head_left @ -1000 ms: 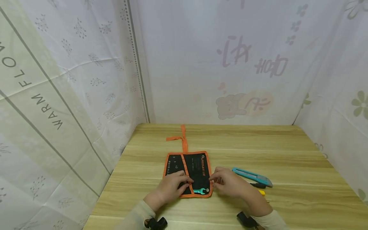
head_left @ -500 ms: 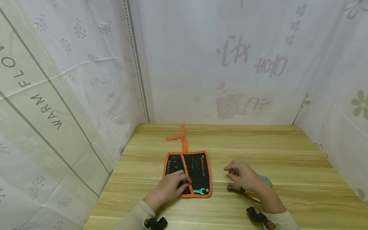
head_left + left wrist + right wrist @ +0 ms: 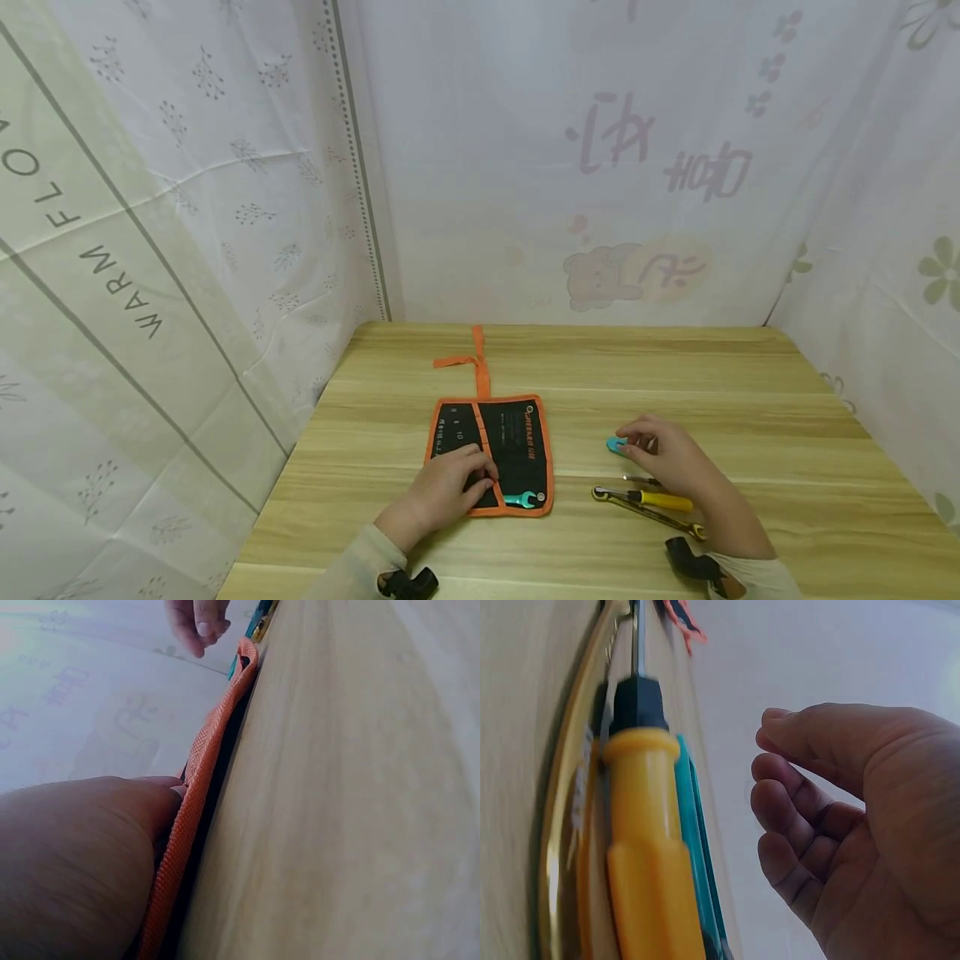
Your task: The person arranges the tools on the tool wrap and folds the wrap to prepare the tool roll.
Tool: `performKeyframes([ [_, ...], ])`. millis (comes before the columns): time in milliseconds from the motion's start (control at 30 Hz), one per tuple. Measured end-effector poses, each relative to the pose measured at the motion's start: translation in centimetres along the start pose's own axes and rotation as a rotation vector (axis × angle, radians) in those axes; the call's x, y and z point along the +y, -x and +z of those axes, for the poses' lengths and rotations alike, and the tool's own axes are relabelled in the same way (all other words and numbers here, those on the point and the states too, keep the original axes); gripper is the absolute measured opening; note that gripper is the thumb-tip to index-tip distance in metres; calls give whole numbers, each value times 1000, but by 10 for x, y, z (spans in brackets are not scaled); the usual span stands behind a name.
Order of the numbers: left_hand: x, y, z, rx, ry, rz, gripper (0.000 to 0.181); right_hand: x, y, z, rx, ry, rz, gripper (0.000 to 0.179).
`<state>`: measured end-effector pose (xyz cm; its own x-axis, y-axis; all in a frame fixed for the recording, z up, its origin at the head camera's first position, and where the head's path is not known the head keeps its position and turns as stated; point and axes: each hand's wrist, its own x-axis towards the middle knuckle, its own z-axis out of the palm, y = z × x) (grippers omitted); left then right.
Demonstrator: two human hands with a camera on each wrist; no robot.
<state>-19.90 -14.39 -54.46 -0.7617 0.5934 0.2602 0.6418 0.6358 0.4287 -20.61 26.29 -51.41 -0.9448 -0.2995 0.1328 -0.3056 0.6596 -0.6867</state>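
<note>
A black tool roll (image 3: 517, 433) with orange trim lies flat on the table. My left hand (image 3: 450, 486) rests on it, thumb and fingers pinching the orange pocket edge. In the left wrist view the left hand (image 3: 82, 847) hides most of that grip. A teal open-end wrench (image 3: 522, 499) sticks out of a pocket beside those fingers. My right hand (image 3: 663, 454) is over a teal utility knife (image 3: 617, 446), covering most of it. From the right wrist view, the right hand (image 3: 855, 802) has loosely bent fingers with nothing between them, beside the knife (image 3: 697, 832).
Below the right hand lie a yellow-handled screwdriver (image 3: 667, 501), a gold wrench (image 3: 648, 510) and a slim metal-tipped tool (image 3: 639, 479). The roll's orange tie straps (image 3: 480, 367) stretch toward the table's back edge. Printed curtains (image 3: 525, 208) hang around the table (image 3: 675, 367).
My right hand has left the roll's right edge and moved right to the utility knife, uncovering the screwdriver and gold wrench. The left hand has stayed on the roll.
</note>
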Motion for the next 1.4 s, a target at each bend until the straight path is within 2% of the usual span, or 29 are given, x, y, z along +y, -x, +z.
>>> performKeyframes([
  [300,1,1,1,12,4,-7,8,17,6,-11,66,37,-26,25],
  [400,1,1,1,12,6,-8,8,19,9,-15,75,26,-11,26],
  [800,2,0,1,11,15,-24,9,31,20,-34,44,48,48,34],
  [1033,2,0,1,5,16,-32,8,42,24,-40,21,47,113,37],
  [1400,2,0,0,1,7,-31,6,48,30,-44,1,61,113,33],
])
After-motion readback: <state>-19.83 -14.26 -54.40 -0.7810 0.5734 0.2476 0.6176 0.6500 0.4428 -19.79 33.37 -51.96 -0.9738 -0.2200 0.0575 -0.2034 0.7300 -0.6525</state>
